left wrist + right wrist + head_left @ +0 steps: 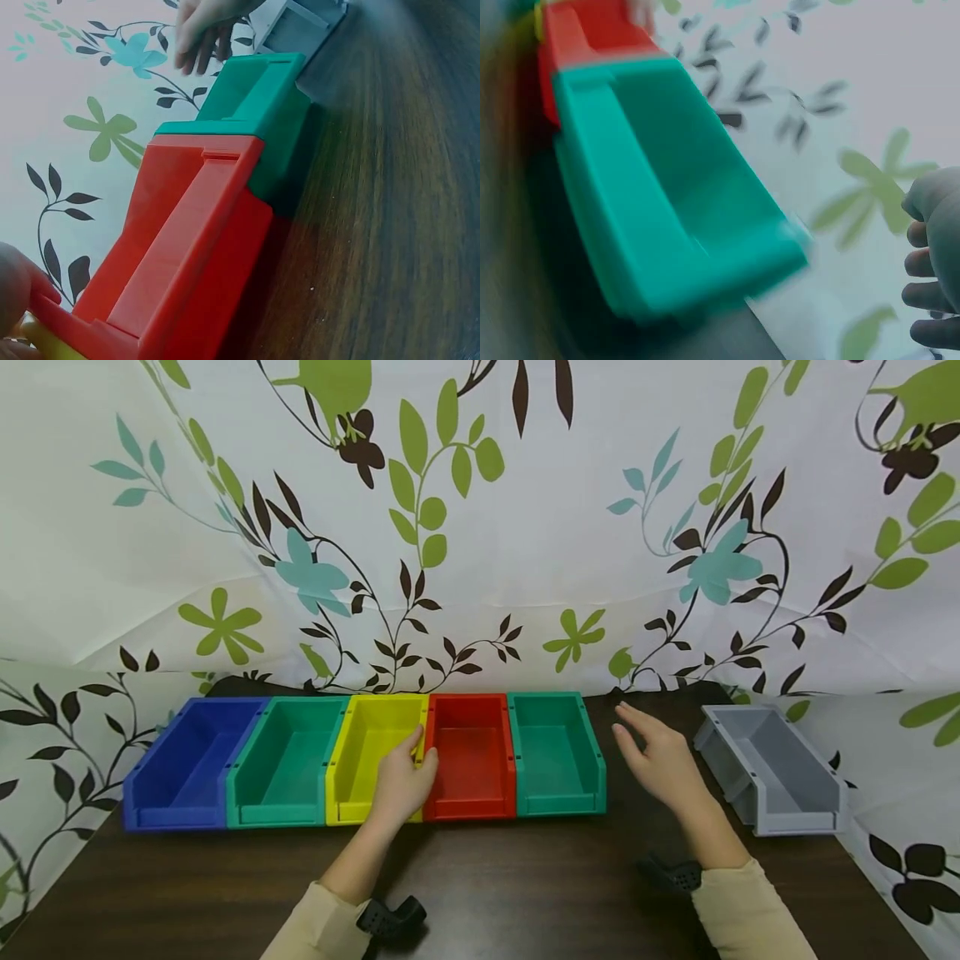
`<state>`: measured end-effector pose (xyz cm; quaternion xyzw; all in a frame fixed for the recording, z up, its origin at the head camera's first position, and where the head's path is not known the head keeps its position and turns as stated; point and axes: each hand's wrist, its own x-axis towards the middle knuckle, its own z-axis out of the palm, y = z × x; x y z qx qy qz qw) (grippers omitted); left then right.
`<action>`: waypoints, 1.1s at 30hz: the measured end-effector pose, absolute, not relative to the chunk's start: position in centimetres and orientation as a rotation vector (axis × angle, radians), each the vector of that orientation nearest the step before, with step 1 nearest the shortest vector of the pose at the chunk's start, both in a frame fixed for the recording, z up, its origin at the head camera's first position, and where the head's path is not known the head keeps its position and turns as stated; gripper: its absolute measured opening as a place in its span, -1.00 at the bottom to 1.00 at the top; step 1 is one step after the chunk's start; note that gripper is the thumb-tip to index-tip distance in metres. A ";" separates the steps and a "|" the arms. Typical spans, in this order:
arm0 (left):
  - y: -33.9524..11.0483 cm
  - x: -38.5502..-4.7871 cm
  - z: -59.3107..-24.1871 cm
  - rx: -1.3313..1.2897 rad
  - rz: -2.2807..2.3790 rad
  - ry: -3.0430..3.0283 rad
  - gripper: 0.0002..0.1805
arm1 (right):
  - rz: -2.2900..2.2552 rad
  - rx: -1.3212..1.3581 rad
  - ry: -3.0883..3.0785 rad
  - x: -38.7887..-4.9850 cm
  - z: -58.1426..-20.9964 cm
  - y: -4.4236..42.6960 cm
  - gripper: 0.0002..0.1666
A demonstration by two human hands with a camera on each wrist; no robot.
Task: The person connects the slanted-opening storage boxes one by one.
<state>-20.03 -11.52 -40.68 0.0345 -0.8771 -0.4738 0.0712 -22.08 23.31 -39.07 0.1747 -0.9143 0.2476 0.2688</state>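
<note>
A row of open-front plastic storage bins stands on the dark table: a blue bin (176,768), a green bin (288,768), a yellow bin (371,747), a red bin (471,768) and a second green bin (558,760). My left hand (403,783) is at the seam between yellow and red, thumb on the red side and fingers on the yellow side, pinching the adjoining walls. The left wrist view shows that grip only partly, at its edge. Right of the row, my right hand (660,764) hovers with extended fingers, holding nothing. A grey bin (787,768) stands apart beyond it.
Behind the bins hangs a white cloth (525,527) with a leaf and flower print, which also flanks the table's sides. The dark wood table (525,893) extends in front of the row. A dark wrist camera (392,918) sits at the left cuff.
</note>
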 end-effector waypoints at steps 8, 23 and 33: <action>-11.7 -20.0 -40.3 0.156 -1.375 -2.636 -0.42 | 0.580 0.126 -2.588 -21.5 -37.3 30.0 -0.42; -12.4 -20.1 -40.6 0.152 -1.244 -2.643 -0.43 | 0.508 -0.473 -2.880 -19.7 -38.4 40.6 -0.22; -12.3 -20.1 -40.6 0.073 -1.179 -2.621 -0.45 | 0.544 -0.554 -3.000 -20.5 -38.2 39.3 -0.16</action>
